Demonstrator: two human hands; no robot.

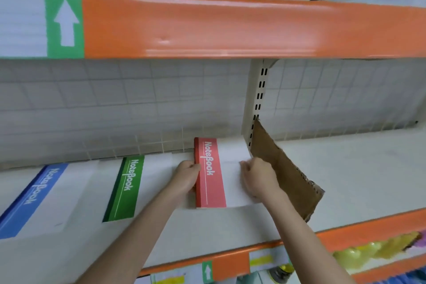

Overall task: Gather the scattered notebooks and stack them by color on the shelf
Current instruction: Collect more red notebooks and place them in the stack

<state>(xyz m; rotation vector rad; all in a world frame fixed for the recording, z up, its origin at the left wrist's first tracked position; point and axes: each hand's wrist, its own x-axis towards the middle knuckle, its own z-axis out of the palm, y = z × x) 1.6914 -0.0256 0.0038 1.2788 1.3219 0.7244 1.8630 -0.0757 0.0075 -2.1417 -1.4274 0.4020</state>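
Under both hands, red notebook edges

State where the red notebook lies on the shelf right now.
The red notebook lies flat at mid-shelf, right of the green notebook, left of the cardboard sheet, with the left hand and right hand at its sides.

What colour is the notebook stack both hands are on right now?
Red band with a white cover, on the red notebook stack; clearest in the head view.
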